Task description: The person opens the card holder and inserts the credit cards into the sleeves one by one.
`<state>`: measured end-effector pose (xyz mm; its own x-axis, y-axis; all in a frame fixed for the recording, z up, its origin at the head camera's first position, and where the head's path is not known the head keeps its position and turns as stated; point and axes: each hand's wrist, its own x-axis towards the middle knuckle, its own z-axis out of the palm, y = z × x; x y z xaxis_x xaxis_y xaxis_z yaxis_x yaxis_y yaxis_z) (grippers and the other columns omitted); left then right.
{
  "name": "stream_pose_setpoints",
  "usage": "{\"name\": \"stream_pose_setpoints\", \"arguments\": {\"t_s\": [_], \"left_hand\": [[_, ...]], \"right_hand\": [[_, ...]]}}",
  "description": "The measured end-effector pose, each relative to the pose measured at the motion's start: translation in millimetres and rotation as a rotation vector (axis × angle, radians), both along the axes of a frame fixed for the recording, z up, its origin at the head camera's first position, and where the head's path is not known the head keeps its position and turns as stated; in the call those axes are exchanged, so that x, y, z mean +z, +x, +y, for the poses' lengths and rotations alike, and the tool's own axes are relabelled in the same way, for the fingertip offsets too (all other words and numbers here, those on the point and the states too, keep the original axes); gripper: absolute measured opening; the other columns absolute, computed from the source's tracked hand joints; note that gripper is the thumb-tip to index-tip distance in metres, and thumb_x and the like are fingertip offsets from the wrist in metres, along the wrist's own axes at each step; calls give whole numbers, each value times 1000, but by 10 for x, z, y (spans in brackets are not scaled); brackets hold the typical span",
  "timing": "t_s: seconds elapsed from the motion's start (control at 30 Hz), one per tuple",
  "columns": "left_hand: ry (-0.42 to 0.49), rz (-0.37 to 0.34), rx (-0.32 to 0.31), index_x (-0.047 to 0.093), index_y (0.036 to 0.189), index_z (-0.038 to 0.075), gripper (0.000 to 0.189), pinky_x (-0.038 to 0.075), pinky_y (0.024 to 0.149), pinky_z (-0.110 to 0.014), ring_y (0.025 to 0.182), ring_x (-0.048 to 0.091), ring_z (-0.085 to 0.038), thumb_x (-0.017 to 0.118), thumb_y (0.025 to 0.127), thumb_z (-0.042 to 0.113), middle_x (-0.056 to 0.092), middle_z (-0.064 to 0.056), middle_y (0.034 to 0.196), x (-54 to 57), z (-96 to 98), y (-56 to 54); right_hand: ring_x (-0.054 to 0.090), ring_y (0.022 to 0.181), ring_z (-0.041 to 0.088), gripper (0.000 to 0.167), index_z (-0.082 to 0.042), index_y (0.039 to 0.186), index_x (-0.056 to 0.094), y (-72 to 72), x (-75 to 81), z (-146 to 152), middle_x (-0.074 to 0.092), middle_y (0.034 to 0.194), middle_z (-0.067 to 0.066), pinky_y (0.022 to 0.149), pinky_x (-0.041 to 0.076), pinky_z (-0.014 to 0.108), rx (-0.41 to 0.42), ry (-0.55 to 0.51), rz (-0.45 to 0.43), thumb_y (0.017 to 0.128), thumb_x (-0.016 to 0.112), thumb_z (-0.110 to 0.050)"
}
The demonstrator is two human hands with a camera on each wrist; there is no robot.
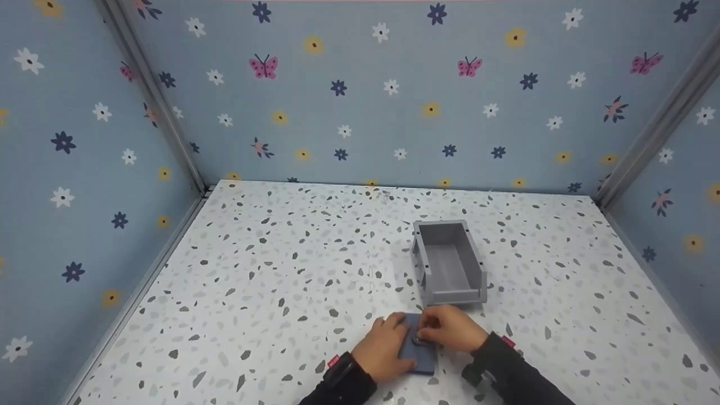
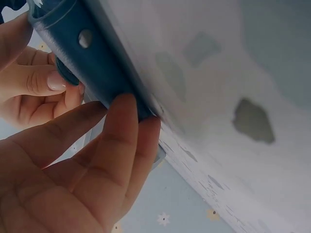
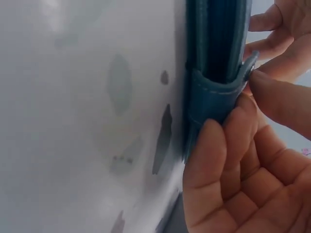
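A blue leather wallet (image 1: 424, 361) lies on the speckled table just in front of the grey bin. My left hand (image 1: 382, 349) holds the wallet from its left side, fingertips against its edge. In the left wrist view a metal snap shows on the wallet (image 2: 80, 58). At the wallet's right side, my right hand (image 1: 454, 329) pinches the end of its closure strap (image 3: 211, 99) between thumb and fingers. The right wrist view shows this stitched strap wrapping round the wallet's open, layered edge. The strap's tip is partly hidden by the thumb.
A grey open-top plastic bin (image 1: 457, 296) stands right behind the wallet and the right hand. The white speckled table (image 1: 270, 270) is bounded by blue flowered panels (image 1: 360, 101) at the back and sides, with metal posts at the corners.
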<state>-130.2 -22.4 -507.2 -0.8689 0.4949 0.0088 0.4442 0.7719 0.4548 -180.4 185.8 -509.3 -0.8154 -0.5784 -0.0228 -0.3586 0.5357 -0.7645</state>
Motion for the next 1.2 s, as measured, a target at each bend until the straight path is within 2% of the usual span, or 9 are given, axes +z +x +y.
{"name": "stream_pose_setpoints", "arguments": {"t_s": [0.2,0.4,0.7,0.9,1.2], "left_hand": [[-3,4,3,62,140,-2,72,52,104,-36,123,56,-32,86,82,33,53,-14,149,-4,7,16],[-3,22,2,62,139,-2,72,53,102,-35,121,57,-32,86,81,33,54,-13,148,-6,10,20],[2,33,-1,64,137,-2,70,53,102,-36,121,57,-32,87,81,32,54,-13,148,-5,11,34],[-7,12,-5,62,139,-2,70,52,103,-35,122,56,-31,86,83,33,53,-13,148,-1,5,33],[-17,11,0,63,138,-2,70,52,104,-35,122,56,-31,86,83,34,54,-13,148,-27,9,18]], "right_hand": [[55,65,1,10,-3,86,69,-30,-2,9,66,76,-5,56,47,20,12,-30,-65,88,79,-3],[53,62,2,12,-2,84,68,-35,18,-12,64,73,-6,54,46,19,1,-35,-84,86,79,-3],[52,60,4,14,-3,82,66,-19,24,-33,61,72,-6,52,44,20,-8,-30,-77,85,80,-4],[51,62,3,14,-4,82,67,5,29,-34,62,73,-5,54,43,20,-12,-28,-58,85,80,-4],[53,67,2,9,-7,88,69,36,33,25,64,78,-6,58,46,22,-29,-15,-15,93,75,-10]]}}
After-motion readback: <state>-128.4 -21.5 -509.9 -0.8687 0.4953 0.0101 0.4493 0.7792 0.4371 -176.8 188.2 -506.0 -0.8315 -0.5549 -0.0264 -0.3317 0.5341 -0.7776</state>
